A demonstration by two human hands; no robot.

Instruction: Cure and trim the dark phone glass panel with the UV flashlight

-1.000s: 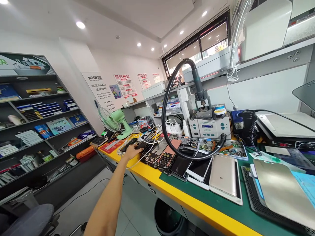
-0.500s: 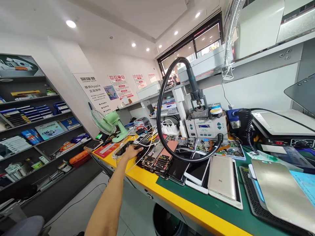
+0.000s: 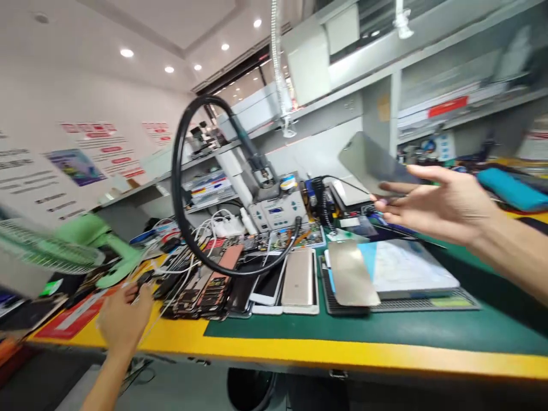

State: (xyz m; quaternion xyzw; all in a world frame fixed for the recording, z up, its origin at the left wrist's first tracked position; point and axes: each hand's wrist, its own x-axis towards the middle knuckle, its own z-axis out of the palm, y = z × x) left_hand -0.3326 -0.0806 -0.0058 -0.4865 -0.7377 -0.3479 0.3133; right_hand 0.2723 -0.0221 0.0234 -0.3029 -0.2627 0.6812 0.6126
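Observation:
My right hand point(image 3: 445, 208) is raised over the right side of the bench, its fingers stretched along the near edge of a thin grey tablet-like panel point(image 3: 370, 162). The panel is tilted in the air, gripped between thumb and fingers. My left hand point(image 3: 126, 317) is low over the yellow bench edge, fingers curled beside a small dark piece and white cables point(image 3: 180, 268). Blur hides what exactly those fingers close on. To its right lie stacked phone parts point(image 3: 201, 291), white-framed phones and a gold phone point(image 3: 298, 277).
A black hose point(image 3: 175, 165) loops up from a rework station point(image 3: 278, 210). A green fan point(image 3: 96, 242) stands at left. A gold metal sheet point(image 3: 351, 271) and a white-and-blue pad point(image 3: 406, 265) lie on the green mat point(image 3: 368, 334). Shelves run behind.
The view has swung right. My right hand has come into sight with the grey panel, which before showed only at the right edge. My left hand has drawn back from the dark devices.

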